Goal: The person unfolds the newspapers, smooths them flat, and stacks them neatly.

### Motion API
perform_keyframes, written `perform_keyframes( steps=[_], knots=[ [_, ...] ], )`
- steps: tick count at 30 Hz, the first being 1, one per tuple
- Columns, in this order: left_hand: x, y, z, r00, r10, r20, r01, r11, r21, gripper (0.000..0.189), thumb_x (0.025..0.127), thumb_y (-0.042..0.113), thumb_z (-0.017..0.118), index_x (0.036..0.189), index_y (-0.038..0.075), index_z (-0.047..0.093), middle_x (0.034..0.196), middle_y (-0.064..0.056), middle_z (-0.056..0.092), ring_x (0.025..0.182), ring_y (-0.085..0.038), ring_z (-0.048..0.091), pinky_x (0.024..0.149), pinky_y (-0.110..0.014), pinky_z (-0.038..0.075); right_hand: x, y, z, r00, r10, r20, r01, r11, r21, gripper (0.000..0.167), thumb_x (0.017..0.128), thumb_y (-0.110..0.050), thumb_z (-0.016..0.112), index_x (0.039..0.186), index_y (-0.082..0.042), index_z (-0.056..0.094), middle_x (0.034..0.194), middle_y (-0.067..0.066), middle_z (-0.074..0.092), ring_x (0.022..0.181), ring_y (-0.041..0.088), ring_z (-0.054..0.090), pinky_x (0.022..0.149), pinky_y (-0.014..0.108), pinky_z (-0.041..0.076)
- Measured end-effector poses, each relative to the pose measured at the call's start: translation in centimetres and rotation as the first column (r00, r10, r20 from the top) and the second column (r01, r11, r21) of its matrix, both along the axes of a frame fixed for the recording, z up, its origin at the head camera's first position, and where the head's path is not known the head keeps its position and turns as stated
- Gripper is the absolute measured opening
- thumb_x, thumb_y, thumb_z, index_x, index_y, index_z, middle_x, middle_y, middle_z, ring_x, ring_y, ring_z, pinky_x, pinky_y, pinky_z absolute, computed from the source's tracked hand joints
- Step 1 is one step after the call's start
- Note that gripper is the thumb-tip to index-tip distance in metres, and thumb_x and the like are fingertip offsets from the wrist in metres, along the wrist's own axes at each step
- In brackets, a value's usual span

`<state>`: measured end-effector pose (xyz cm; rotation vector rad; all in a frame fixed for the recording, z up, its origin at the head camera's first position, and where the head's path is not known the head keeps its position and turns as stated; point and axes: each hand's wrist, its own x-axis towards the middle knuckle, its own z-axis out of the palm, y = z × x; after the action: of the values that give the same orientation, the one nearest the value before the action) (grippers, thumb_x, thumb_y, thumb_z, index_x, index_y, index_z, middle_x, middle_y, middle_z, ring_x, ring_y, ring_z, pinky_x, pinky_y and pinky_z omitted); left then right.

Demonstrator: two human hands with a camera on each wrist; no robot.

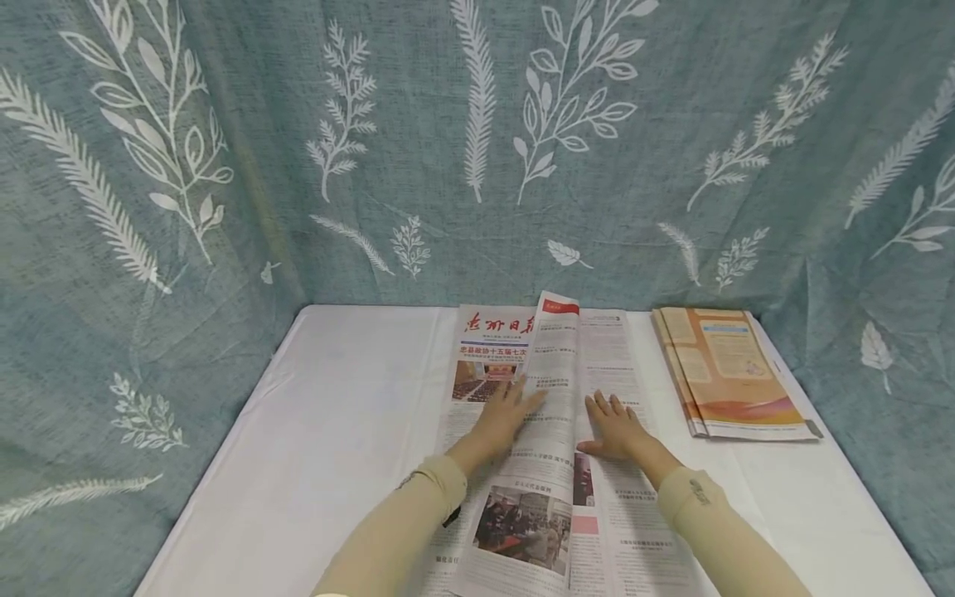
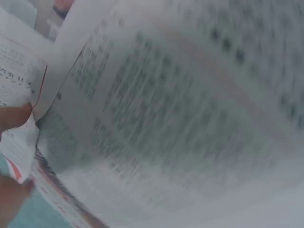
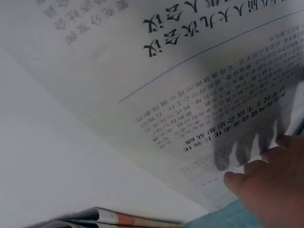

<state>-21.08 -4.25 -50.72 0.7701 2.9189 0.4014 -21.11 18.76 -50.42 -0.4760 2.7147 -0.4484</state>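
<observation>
- I see a newspaper (image 1: pixel 634 522) spread on the white surface (image 1: pixel 336 398), its red masthead (image 1: pixel 496 322) at the far left.
- A folded-over page (image 1: pixel 540 452) runs lengthwise along the newspaper's middle — its far end, with a red band, projects past the far edge.
- My left hand (image 1: pixel 500 423) has its fingers loosely spread and touches that page's left edge; in the left wrist view the paper creases near the fingers.
- My right hand (image 1: pixel 618 427) rests on the newspaper's right part, fingers apart and extended, thumb beside the folded-over page — it grips nothing.
- A printed photo (image 1: pixel 522 528) of people fills part of the folded-over page's near end.
- To the right, apart from the newspaper, I have a stack of orange-printed papers (image 1: pixel 734 373).
- A teal curtain (image 1: pixel 418 166) with white leaf prints hangs behind the surface.
</observation>
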Motion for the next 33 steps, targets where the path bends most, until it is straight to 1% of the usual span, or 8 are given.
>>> perform_keyframes(
  steps=[3, 7, 8, 14, 15, 19, 24, 33],
  knots=[
    [0.1, 0.0, 0.5, 0.970, -0.239, 0.047, 0.243, 0.927, -0.285, 0.079, 0.086, 0.005, 0.064, 0.151, 0.024, 0.023, 0.159, -0.006, 0.017, 0.146, -0.032, 0.016, 0.116, -0.044, 0.026, 0.0, 0.0, -0.1, 1.000, 0.005, -0.007, -0.005, 1.000, 0.002, 0.090, 0.084, -0.041, 0.067, 0.145, 0.008, 0.023, 0.151, 0.032, 0.016, 0.137, 0.054, 0.015, 0.108, 0.068, 0.018],
    [0.2, -0.2, 0.6, 0.938, -0.323, 0.124, 0.341, 0.810, -0.476, 0.070, 0.093, 0.011, 0.054, 0.152, 0.026, 0.019, 0.159, 0.002, 0.018, 0.145, -0.022, 0.022, 0.114, -0.031, 0.031, -0.2, 0.3, -0.7, 1.000, -0.014, -0.026, 0.013, 0.999, -0.041, 0.092, 0.082, -0.046, 0.067, 0.145, 0.005, 0.024, 0.151, 0.031, 0.017, 0.137, 0.054, 0.016, 0.108, 0.068, 0.019],
    [0.2, -0.3, 0.6, 0.944, -0.300, 0.139, 0.329, 0.813, -0.481, 0.066, 0.095, 0.011, 0.051, 0.151, 0.027, 0.020, 0.158, 0.003, 0.019, 0.144, -0.021, 0.023, 0.113, -0.030, 0.032, -0.8, 0.9, -2.6, 0.997, -0.007, -0.073, 0.001, 0.998, -0.071, 0.094, 0.083, -0.053, 0.062, 0.149, -0.002, 0.019, 0.155, 0.025, 0.012, 0.139, 0.052, 0.012, 0.107, 0.069, 0.018],
    [0.5, -1.3, 1.0, 0.974, -0.197, 0.111, 0.226, 0.876, -0.425, 0.048, 0.099, 0.032, 0.046, 0.143, 0.015, 0.040, 0.150, -0.007, 0.037, 0.137, -0.028, 0.038, 0.111, -0.035, 0.037, -0.6, 0.9, -3.4, 0.995, -0.009, -0.104, -0.004, 0.993, -0.115, 0.091, 0.084, -0.049, 0.063, 0.149, -0.001, 0.020, 0.154, 0.027, 0.013, 0.137, 0.054, 0.012, 0.106, 0.070, 0.016],
    [0.6, -1.7, 1.0, 0.977, -0.191, 0.092, 0.212, 0.884, -0.417, 0.052, 0.097, 0.039, 0.048, 0.140, 0.011, 0.043, 0.147, -0.009, 0.041, 0.135, -0.030, 0.040, 0.111, -0.035, 0.036, 0.0, 0.4, -1.8, 0.998, -0.020, -0.060, 0.014, 0.995, -0.098, 0.089, 0.083, -0.041, 0.067, 0.145, 0.006, 0.025, 0.151, 0.031, 0.017, 0.136, 0.056, 0.015, 0.107, 0.070, 0.016],
    [0.9, -3.3, 0.7, 0.985, -0.154, 0.074, 0.170, 0.925, -0.339, 0.079, 0.082, 0.056, 0.058, 0.137, 0.002, 0.042, 0.135, -0.017, 0.048, 0.132, -0.034, 0.042, 0.112, -0.038, 0.034, 0.1, 0.2, -2.2, 0.998, -0.027, -0.053, 0.022, 0.995, -0.102, 0.089, 0.084, -0.042, 0.066, 0.146, 0.005, 0.023, 0.151, 0.031, 0.014, 0.136, 0.056, 0.012, 0.108, 0.069, 0.013],
    [1.3, -4.6, 0.7, 0.986, -0.065, 0.154, 0.098, 0.970, -0.222, 0.096, 0.072, 0.053, 0.069, 0.148, 0.010, 0.028, 0.145, -0.021, 0.036, 0.131, -0.040, 0.041, 0.106, -0.046, 0.040, 0.3, 0.6, -2.1, 0.999, -0.030, -0.042, 0.025, 0.994, -0.107, 0.088, 0.085, -0.041, 0.066, 0.146, 0.006, 0.022, 0.151, 0.032, 0.013, 0.136, 0.057, 0.010, 0.108, 0.070, 0.012],
    [1.0, -6.6, 1.6, 0.954, 0.140, 0.263, -0.056, 0.951, -0.303, 0.101, 0.065, 0.046, 0.077, 0.147, 0.007, 0.031, 0.154, -0.022, 0.023, 0.138, -0.043, 0.029, 0.108, -0.053, 0.035, 0.4, 1.0, -1.8, 0.998, -0.035, -0.060, 0.029, 0.995, -0.100, 0.089, 0.083, -0.041, 0.068, 0.145, 0.006, 0.024, 0.150, 0.033, 0.016, 0.136, 0.058, 0.012, 0.108, 0.069, 0.014]
  ],
)
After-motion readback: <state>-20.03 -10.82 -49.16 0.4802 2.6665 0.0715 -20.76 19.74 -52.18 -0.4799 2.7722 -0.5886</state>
